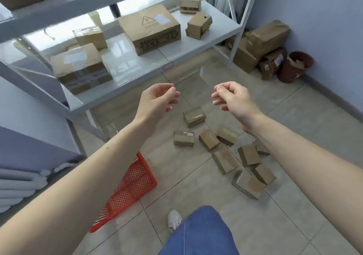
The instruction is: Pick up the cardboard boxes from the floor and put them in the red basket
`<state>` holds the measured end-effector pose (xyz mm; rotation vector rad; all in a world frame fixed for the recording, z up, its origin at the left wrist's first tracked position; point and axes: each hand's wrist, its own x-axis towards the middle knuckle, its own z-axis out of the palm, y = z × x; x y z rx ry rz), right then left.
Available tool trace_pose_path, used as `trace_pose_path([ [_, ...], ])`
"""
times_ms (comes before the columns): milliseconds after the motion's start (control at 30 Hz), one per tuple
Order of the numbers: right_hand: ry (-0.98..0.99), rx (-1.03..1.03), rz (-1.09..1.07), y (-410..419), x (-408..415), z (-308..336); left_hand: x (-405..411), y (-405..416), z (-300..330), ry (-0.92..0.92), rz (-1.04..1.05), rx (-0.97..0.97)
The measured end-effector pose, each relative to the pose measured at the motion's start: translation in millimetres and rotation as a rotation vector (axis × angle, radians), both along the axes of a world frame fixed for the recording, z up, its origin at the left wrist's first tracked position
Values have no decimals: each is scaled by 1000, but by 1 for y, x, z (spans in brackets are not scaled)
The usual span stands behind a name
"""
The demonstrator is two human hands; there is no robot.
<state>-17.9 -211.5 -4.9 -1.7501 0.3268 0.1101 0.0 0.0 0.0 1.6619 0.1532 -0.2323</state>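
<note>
Head cam, only view we've got. Both hands are up in the air w/ nothing in them: left hand (157, 99) loosely curled, fingers relaxed and empty, right hand (233, 97) same deal, half-open and holding zilch.

Using the red basket (131, 186) as the anchor: it sits on the floor (196, 195) under the left forearm, partly hidden, so can't tell if anything's in it yet. The cardboard boxes (225, 152) are scattered on the tiles to the right of the basket and a bit farther out, approx nine small ones, some touching each other. The closest to the basket is the labelled box (184, 138). Bigger boxes on the shelf (176, 58) beyond the basket aren't floor ones, so prob not part of this.

Looks like nothing's been picked yet imo. To do it well: crouch, start w/ the one closest to the basket, pinch it across the short sides, one per hand, and drop them flat so they stack.
</note>
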Motion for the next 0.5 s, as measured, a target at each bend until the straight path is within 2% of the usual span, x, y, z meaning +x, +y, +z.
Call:
trace_pose_path([
  [133, 74, -11, 5, -7, 43, -26, 44, -10, -27, 49, 29, 18],
  [500, 189, -125, 85, -55, 229, -127, 210, -57, -140, 214, 97, 137],
])
